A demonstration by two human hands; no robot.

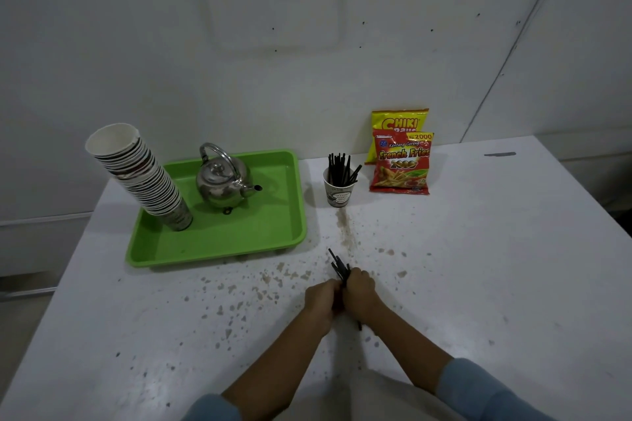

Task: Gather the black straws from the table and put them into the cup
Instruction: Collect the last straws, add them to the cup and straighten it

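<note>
1. Landmark = the cup (pixel 339 191); every place below is relative to it. Going left to right.
2. Far left of the cup: stack of paper cups (pixel 140 174), leaning, standing on the green tray (pixel 219 246). Kettle (pixel 224 183) on the same tray, between the stack and the cup, spout towards the cup. Not task items; my guess is the tray just keeps them corralled.
3. The cup stands upright on the table (pixel 478 267), just right of the tray's edge, mouth open upward. It already holds black straws, standing on end and fanned slightly to the right, so a fresh handful should drop in end-first.
4. Well in front of the cup, nearer the person: left hand (pixel 321 301) and right hand (pixel 360 294), pressed together around a bundle of black straws (pixel 338 267).
5. Grip: both hands clenched on the bundle. Left steadies one side, right wraps the other. Likely squaring the straws up so they lift as one.
6. Bundle axis: long axis runs near-far, roughly in line with the cup. Far ends poke out beyond the knuckles, tilted slightly left; a near end shows below the right wrist.
7. Whether the bundle rests on the table or sits just above it, I cannot tell.
8. Right of the cup, behind it by the wall: two snack bags (pixel 402 161), propped upright. Irrelevant to the task.
9. No loose straws visible elsewhere on the table, so this looks like the last batch.
</note>
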